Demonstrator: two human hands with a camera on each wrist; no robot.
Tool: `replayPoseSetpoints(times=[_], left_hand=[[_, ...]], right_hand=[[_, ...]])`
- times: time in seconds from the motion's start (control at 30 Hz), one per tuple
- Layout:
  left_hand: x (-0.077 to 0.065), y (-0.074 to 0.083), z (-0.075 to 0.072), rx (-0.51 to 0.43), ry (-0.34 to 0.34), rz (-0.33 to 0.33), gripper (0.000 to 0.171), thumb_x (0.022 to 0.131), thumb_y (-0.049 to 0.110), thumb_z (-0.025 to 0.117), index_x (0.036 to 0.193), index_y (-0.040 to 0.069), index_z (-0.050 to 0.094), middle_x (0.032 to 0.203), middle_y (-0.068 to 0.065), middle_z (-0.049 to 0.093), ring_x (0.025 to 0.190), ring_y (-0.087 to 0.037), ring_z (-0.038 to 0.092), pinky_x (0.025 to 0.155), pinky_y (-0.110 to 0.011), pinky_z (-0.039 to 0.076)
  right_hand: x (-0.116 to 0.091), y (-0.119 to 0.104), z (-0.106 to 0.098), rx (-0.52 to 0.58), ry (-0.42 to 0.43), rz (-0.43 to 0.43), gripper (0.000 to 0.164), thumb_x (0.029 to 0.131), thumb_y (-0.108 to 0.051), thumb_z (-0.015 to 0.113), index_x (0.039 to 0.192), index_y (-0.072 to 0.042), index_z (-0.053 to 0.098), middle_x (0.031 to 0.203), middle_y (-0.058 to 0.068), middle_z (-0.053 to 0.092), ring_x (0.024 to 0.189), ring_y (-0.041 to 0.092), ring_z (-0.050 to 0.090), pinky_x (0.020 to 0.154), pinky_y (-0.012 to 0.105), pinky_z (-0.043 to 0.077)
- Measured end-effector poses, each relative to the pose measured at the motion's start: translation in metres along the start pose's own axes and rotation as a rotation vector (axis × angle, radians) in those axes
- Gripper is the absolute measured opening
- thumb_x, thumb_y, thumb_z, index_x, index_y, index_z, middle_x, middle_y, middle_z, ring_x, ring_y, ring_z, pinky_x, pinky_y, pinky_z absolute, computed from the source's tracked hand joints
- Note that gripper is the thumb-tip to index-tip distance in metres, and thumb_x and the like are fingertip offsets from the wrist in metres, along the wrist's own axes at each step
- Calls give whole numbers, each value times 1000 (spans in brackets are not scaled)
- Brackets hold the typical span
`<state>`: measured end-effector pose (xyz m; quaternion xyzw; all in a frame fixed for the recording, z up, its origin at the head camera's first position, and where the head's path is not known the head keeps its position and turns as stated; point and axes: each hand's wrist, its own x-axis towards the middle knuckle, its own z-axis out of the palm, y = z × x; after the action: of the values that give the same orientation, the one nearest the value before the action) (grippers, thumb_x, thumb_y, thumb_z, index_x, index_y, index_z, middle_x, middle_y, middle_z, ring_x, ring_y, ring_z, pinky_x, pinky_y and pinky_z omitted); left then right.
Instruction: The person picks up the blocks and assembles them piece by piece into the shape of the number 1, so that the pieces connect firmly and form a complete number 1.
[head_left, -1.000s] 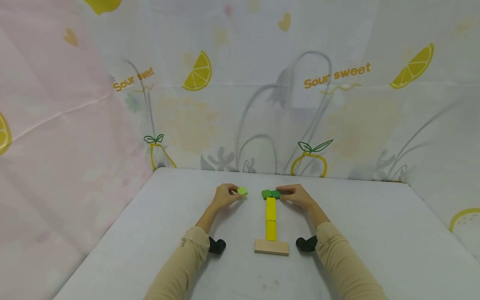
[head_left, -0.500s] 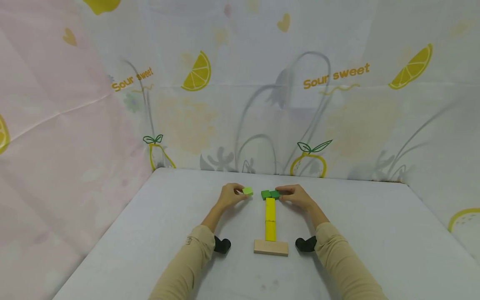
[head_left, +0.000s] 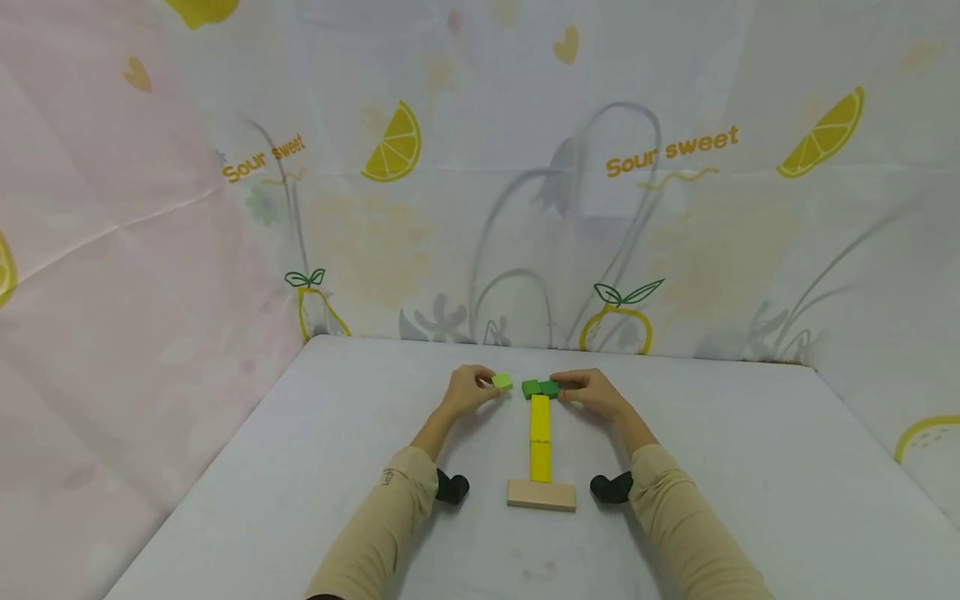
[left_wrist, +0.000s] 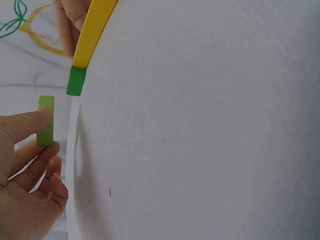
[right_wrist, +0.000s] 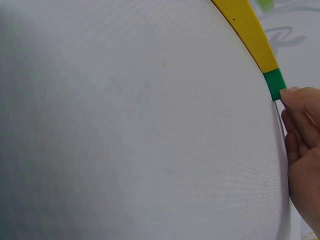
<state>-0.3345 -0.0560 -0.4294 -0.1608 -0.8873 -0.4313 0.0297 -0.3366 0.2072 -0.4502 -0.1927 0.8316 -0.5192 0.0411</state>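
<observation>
In the head view, my left hand [head_left: 467, 392] pinches a light green block [head_left: 502, 382] between thumb and fingers. The left wrist view shows that light green block [left_wrist: 45, 121] held a short gap away from the dark green block at the end of the yellow. My right hand [head_left: 594, 392] pinches the right one of two dark green blocks [head_left: 549, 389], thumb on its near side. Its neighbour, another dark green block [head_left: 531, 389], sits beside it. Both lie at the far end of two yellow blocks [head_left: 540, 418] placed end to end in a line.
Crosswise at the near end of the yellow line lies a pale wooden block [head_left: 541, 494]. All of these are on a white table [head_left: 750, 467]. Behind it hangs a lemon-printed cloth [head_left: 480, 208]. A black device [head_left: 452, 488] juts from the left sleeve, another [head_left: 611, 488] from the right.
My left hand has moved right with the light green block, closing part of the gap to the dark green blocks. The right hand has stayed in place at its block.
</observation>
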Motion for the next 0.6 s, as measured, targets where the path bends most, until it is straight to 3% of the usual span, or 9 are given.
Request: replayPoseSetpoints(times=[0.6], left_hand=[[11, 1, 11, -5, -21, 27, 31, 76, 11, 74, 101, -7, 68, 95, -17, 68, 83, -26, 62, 70, -29, 50]], right_hand=[[-1, 1, 0, 7, -6, 4, 42, 83, -1, 64, 123, 9, 57, 128, 26, 54, 125, 40, 44, 104, 51, 33]])
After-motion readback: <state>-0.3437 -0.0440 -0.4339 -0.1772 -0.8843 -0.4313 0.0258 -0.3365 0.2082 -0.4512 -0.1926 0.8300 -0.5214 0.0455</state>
